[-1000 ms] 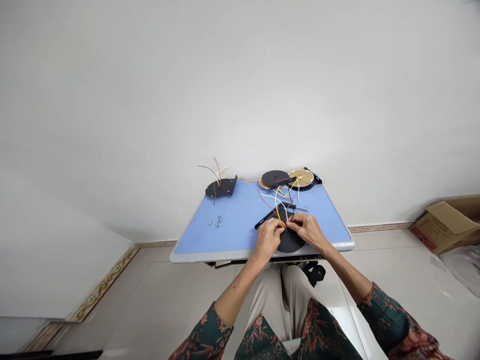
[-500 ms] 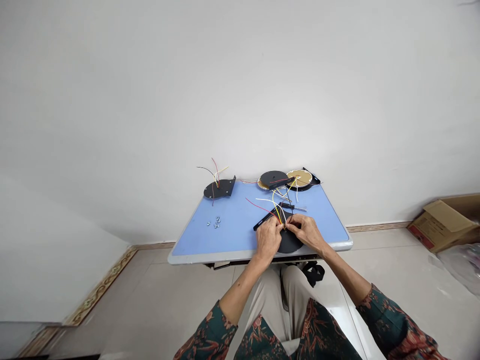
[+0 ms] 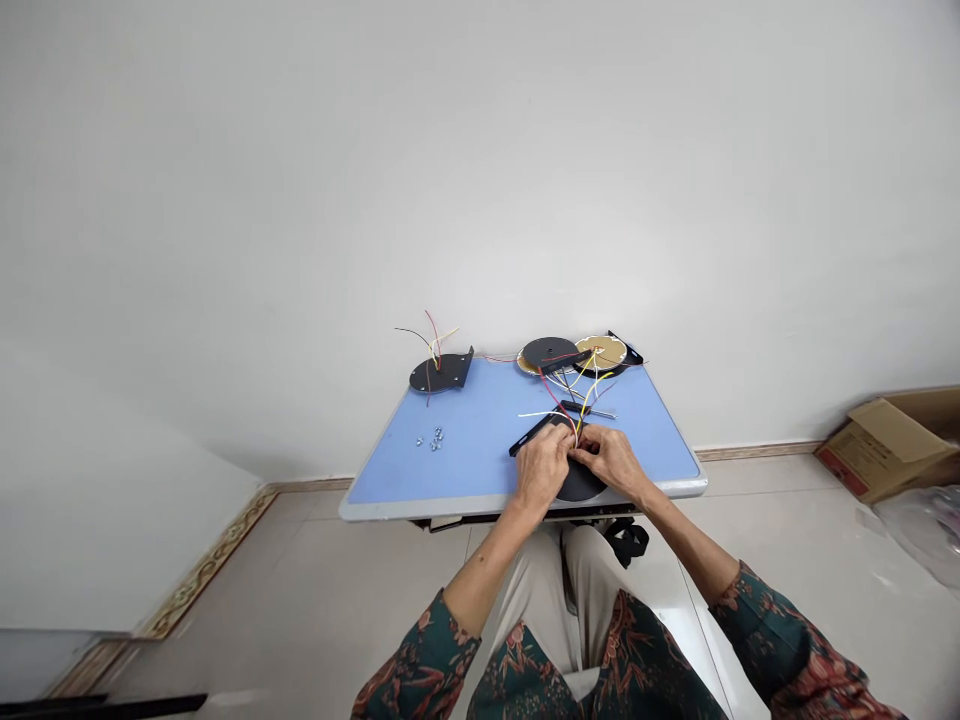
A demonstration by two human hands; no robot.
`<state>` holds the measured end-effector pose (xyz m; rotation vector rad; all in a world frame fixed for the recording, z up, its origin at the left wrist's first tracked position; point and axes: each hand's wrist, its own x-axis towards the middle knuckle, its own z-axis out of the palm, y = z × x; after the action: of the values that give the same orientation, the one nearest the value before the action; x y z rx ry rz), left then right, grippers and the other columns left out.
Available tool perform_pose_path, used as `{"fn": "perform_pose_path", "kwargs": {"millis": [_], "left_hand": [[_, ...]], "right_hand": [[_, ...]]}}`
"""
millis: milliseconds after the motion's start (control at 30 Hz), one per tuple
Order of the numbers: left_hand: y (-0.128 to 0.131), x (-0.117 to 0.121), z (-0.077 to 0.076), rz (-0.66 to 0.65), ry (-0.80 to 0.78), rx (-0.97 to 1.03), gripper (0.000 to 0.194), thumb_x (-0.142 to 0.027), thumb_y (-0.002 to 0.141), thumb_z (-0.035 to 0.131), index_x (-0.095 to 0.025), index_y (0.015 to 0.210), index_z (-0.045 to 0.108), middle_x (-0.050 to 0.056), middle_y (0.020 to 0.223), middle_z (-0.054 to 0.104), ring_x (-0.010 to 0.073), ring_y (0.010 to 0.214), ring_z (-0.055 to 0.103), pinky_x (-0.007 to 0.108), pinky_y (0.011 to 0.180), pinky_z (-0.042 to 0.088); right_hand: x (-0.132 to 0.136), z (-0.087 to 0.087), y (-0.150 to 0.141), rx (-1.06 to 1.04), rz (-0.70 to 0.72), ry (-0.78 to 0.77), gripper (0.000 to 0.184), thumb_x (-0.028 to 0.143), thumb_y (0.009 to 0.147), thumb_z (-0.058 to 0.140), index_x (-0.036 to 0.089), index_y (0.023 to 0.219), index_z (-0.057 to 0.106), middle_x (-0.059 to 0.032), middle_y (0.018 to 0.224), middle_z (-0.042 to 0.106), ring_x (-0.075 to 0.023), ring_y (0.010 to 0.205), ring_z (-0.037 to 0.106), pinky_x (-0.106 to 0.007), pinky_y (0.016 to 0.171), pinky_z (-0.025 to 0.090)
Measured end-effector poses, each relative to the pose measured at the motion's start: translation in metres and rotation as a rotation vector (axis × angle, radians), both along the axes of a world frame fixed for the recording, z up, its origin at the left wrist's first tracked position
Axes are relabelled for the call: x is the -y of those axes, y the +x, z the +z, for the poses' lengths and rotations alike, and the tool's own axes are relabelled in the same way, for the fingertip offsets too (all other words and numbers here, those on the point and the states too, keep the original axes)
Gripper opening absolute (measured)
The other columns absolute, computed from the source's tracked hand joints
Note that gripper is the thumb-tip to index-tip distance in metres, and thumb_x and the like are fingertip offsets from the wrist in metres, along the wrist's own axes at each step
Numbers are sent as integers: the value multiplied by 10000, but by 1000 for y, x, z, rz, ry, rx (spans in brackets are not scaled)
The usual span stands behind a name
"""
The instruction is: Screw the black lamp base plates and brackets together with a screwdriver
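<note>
Blue table (image 3: 457, 440): wires (image 3: 576, 425) between hands (image 3: 541, 470) (image 3: 609, 460) (black disc (image 3: 579, 486) beneath).

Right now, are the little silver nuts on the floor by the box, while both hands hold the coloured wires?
No: the silver nuts lie on the blue tabletop, as the head view shows. The left hand and right hand hold the coloured wires.

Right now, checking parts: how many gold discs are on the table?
2: one gold disc on a black disc at far right, one gold disc mostly under another black disc. Others could be hidden.
</note>
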<state>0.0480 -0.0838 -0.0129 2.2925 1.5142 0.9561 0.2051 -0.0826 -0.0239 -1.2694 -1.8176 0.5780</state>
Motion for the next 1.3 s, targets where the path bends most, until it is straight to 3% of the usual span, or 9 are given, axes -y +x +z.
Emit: {"fn": "perform_pose_path", "kwargs": {"millis": [100, 267, 333, 467, 600, 700, 800, 1133, 1300], "left_hand": [[-5, -5, -8, -66, -13, 86, 186, -154, 971, 468, -213, 989, 644, 32, 946, 700, 173, 862, 640, 275, 790, 476], [-18, -8, -26, -205, 20, 88, 327, -56, 887, 483, -181, 1149, 634, 94, 1177, 685, 219, 1043, 625, 393, 967, 505], [-24, -6, -27, -252, 29, 97, 383, -42, 881, 462, -182, 1195, 629, 101, 1236, 672, 229, 1114, 602, 413, 998, 505], [-39, 3, -22, -301, 49, 115, 398, -59, 917, 422, -193, 1223, 638, 93, 1162, 700, 222, 1105, 603, 422, 1001, 522], [-60, 19, -22, -342, 129, 120, 336, -162, 1005, 404, -200, 1244, 637, 100, 1210, 699, 223, 1215, 589, 447, 1065, 501], [-71, 31, -30, -361, 187, 108, 311, -221, 1018, 455, -209, 1287, 611, 104, 1285, 682, 234, 1309, 552, 474, 1111, 477], [-75, 37, -39, -363, 240, 68, 356, -273, 979, 570, -209, 1328, 586, 119, 1354, 646, 266, 1369, 507, 507, 1128, 464], [-67, 29, -52, -270, 373, -22, 292, -251, 970, 602, -246, 1258, 651, 75, 1268, 705, 255, 1260, 587, 517, 1083, 488], [-70, 23, -54, -321, 353, -28, 330, -248, 981, 579, -241, 1307, 628, 80, 1282, 697, 248, 1277, 573, 509, 1066, 527]], "right_hand": [[1, 0, 0, -32, -12, -36, 124, 239, 798, 688, 184, 690, 662, 5, 678, 656, -148, 642, 558, -261, 621, 385], [-2, 3, 1, -29, -13, -101, 72, 232, 772, 681, 175, 756, 722, 1, 671, 676, -152, 627, 567, -265, 616, 383], [-5, 3, 1, -26, -15, -110, 114, 262, 783, 672, 175, 723, 717, -6, 664, 679, -157, 628, 575, -269, 617, 392], [-5, 4, 3, -56, 22, -138, 201, 340, 824, 639, 183, 721, 712, -23, 691, 698, -176, 657, 610, -288, 641, 441], [5, 3, 14, -164, -10, -38, 195, 358, 853, 618, 207, 876, 740, -62, 960, 752, -212, 876, 682, -340, 815, 527], [14, -5, 26, -131, -167, 68, 266, 378, 838, 656, 232, 1045, 738, -93, 1257, 690, -260, 1143, 644, -418, 984, 509], [18, -14, 35, -89, -268, 8, 452, 407, 814, 696, 230, 1230, 680, -108, 1254, 700, -283, 1139, 661, -471, 1001, 516], [16, -21, 38, -3, -214, -96, 486, 382, 847, 688, 215, 1303, 670, -87, 1241, 731, -271, 1122, 690, -455, 1033, 517], [14, -19, 36, 108, -204, -73, 395, 355, 896, 618, 242, 1263, 709, -79, 1277, 715, -288, 1206, 644, -474, 1069, 480]]}}
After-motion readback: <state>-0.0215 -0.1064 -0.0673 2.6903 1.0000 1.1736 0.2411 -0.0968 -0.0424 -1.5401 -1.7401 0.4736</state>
